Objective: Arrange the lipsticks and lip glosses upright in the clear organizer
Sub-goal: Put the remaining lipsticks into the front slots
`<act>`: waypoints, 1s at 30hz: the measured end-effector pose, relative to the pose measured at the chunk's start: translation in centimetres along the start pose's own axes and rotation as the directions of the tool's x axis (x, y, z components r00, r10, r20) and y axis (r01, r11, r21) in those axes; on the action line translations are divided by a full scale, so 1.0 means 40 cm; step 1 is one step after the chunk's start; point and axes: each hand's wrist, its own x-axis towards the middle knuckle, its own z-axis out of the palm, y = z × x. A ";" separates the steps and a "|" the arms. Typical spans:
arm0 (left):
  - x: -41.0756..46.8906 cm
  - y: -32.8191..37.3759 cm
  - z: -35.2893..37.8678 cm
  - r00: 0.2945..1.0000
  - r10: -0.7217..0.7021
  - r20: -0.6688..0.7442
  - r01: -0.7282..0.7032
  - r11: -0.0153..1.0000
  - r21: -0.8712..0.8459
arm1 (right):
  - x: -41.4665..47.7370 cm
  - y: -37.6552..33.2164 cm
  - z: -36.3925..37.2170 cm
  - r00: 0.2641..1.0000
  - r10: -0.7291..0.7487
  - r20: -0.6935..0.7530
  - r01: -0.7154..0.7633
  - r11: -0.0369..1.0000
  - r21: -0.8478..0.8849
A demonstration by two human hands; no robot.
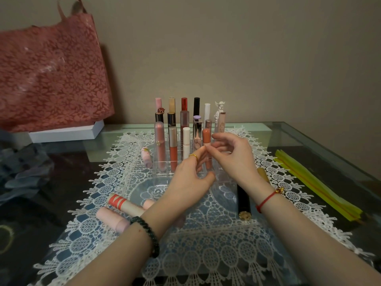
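Observation:
The clear organizer [162,174] stands on a lace mat and holds several lipsticks and glosses upright in tiered rows. A peach lip gloss [206,137] stands in the front row. My left hand [189,178] reaches to it from the left with fingers extended. My right hand [233,159] comes from the right with loosely bent fingers. The fingertips of both hands meet at the tube's middle, and neither visibly grips it. Loose tubes lie flat: an orange-striped one [123,204], a pink one [112,218], a small pink one [146,156] and a black one with a gold cap [244,203].
A pink floral bag [51,75] sits on a white box [66,133] at the back left. Grey-blue cloth [22,172] lies at the left. Yellow strips [317,186] lie at the right on the glass table. A tan tube [262,174] lies behind my right wrist.

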 end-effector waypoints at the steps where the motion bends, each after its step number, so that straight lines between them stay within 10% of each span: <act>1: -0.001 -0.001 0.000 1.000 -0.001 0.000 0.001 1.000 0.000 | 0.000 0.000 0.000 1.000 0.001 0.000 -0.001 1.000 -0.002; 19: -0.064 0.081 -0.174 0.977 0.180 -0.113 -0.174 0.983 0.058 | -0.038 -0.103 -0.042 0.976 -0.190 -0.110 0.207 0.963 0.174; 30: -0.200 -0.013 -0.336 0.998 0.043 0.038 -0.057 0.861 0.506 | -0.148 -0.153 0.044 0.769 -0.202 0.607 0.303 0.951 -0.067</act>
